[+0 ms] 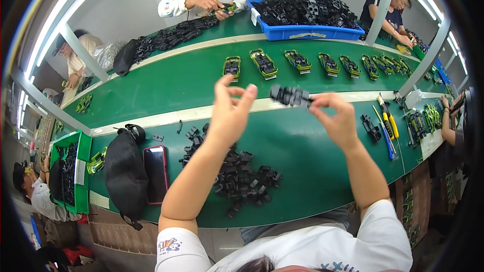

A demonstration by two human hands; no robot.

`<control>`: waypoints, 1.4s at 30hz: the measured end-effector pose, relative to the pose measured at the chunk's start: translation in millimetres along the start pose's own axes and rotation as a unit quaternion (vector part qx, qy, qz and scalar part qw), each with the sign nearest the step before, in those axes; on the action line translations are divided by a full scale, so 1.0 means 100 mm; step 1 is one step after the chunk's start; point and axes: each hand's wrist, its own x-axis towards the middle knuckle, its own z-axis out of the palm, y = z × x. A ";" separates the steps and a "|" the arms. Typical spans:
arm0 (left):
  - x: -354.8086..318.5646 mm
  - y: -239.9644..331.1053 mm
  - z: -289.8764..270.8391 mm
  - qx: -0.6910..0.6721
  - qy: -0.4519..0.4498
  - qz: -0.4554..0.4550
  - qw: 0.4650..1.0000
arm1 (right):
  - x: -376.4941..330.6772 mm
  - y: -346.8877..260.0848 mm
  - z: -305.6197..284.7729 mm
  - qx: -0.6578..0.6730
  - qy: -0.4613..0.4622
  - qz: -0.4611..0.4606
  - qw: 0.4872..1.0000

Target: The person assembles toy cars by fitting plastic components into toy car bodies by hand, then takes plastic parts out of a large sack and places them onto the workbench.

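Note:
In my right hand (335, 116) is a black plastic toy-car part (290, 95), pinched at its right end between thumb and fingers. It hangs in the air above the pale strip in the middle of the bench and looks slightly blurred. My left hand (232, 108) is raised to the left of that part, empty, thumb and fingers apart. Just beyond its fingertips lies a green toy-car body (232, 65) with black inside. A loose pile of black plastic parts (247, 176) lies on the green bench, partly covered by my left forearm.
More green car bodies (297, 61) form a row across the far strip. A blue bin (317, 32) heaped with black parts stands behind. A black mesh bag (126, 176) and a phone (156, 174) lie left, pliers (388, 116) right. Co-workers sit around; a metal post (421, 70) rises right.

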 end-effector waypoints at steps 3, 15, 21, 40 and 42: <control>0.19 0.18 -0.38 -0.085 0.027 0.069 0.994 | 0.60 0.34 0.16 -0.020 -0.018 -0.001 1.000; 0.21 0.41 -0.75 -0.079 0.080 0.059 0.992 | 2.87 1.66 2.30 -0.218 -0.037 0.153 0.963; 0.09 0.49 -0.72 -0.015 0.085 0.066 0.994 | 3.08 1.86 2.62 -0.246 -0.048 0.211 0.945; -0.12 0.34 -0.10 0.045 -0.092 0.139 0.985 | -0.61 1.14 -1.74 -0.319 -0.076 0.227 0.917; -0.18 0.26 -0.07 0.052 -0.136 0.146 0.978 | -0.95 1.06 -1.60 -0.369 -0.095 0.164 0.910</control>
